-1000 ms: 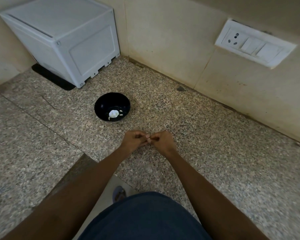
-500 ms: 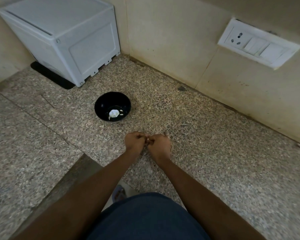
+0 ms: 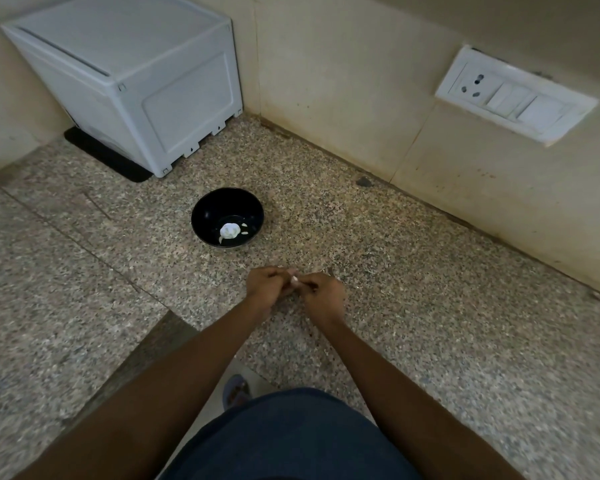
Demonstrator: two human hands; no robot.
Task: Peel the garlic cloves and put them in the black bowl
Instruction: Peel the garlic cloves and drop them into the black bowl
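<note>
Small whitish garlic clove (image 3: pixel 294 280) pinched between left hand (image 3: pixel 269 289) and right hand (image 3: pixel 323 296), fingers curled, above speckled stone tabletop (image 3: pixel 430 306) | likely light, papery skin, slippery: grip by ends | round black bowl (image 3: pixel 205 216) just beyond, holding white garlic pieces.

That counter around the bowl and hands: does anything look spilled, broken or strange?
Nothing looks spilled or broken. The black bowl sits upright with garlic inside, and both hands pinch a clove between them. Only a small dark spot marks the counter near the wall.
</note>
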